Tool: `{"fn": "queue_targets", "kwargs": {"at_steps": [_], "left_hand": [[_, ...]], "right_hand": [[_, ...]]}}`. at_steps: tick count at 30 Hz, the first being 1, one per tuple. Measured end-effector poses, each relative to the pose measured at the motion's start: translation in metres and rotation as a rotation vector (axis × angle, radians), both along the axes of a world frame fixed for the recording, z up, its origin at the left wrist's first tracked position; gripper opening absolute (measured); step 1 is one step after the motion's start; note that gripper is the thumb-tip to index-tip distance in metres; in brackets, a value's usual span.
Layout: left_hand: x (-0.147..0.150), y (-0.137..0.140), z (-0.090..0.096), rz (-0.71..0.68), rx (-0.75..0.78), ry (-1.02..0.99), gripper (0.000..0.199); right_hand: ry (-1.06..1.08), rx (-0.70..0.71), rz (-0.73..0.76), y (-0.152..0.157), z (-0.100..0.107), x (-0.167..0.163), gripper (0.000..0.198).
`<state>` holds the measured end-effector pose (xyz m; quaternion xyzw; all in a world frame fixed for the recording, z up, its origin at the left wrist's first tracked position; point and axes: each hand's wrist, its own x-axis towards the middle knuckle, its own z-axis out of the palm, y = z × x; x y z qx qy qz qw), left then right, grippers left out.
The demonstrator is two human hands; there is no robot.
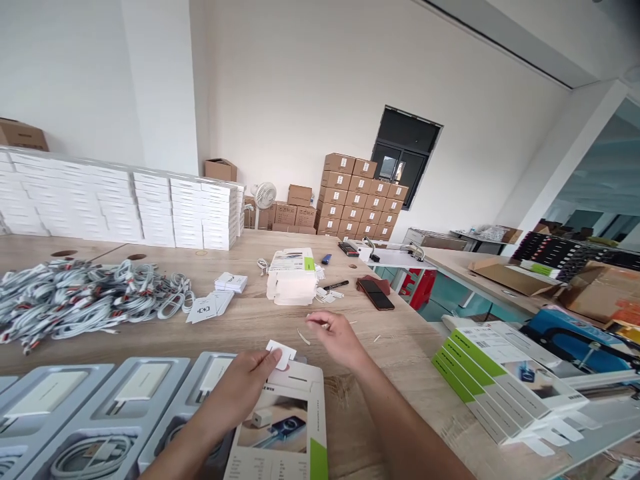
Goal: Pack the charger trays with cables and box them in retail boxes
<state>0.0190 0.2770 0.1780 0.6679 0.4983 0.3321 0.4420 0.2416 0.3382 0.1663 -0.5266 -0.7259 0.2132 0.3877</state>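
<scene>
With left hand [245,381] pinches white card piece [281,352] at top end of printed box [280,427], right of grey trays [109,425] | with right hand [339,339] bends fingers, cannot tell if pinching anything | cannot read small lettering [255,461] near green corner [319,460] | finds room over table [400,367] between right forearm [400,415] and stacked boxes [483,383]

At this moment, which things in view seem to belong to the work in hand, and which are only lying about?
Seemingly the work:
- white piece in the left grip
- printed box
- grey trays
- cable pile

Probably lying about:
- phone
- fan
- thin white strip
</scene>
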Motion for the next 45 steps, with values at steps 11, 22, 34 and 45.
{"fn": "queue_targets", "kwargs": {"at_steps": [11, 22, 34, 45], "left_hand": [[-0.006, 0.001, 0.007, 0.006, 0.01, -0.113, 0.036], [-0.026, 0.01, 0.004, -0.032, -0.284, -0.59, 0.039], [-0.023, 0.009, 0.003, -0.022, -0.386, -0.831, 0.029], [-0.02, 0.004, 0.013, 0.04, -0.115, -0.439, 0.034]], "right_hand": [[0.255, -0.089, 0.237, -0.032, 0.012, -0.036, 0.011], [-0.049, 0.373, 0.323, -0.029, 0.013, -0.026, 0.018], [-0.333, 0.583, 0.322, -0.031, 0.015, -0.025, 0.022], [-0.155, 0.529, 0.278, -0.032, 0.014, -0.029, 0.019]]}}
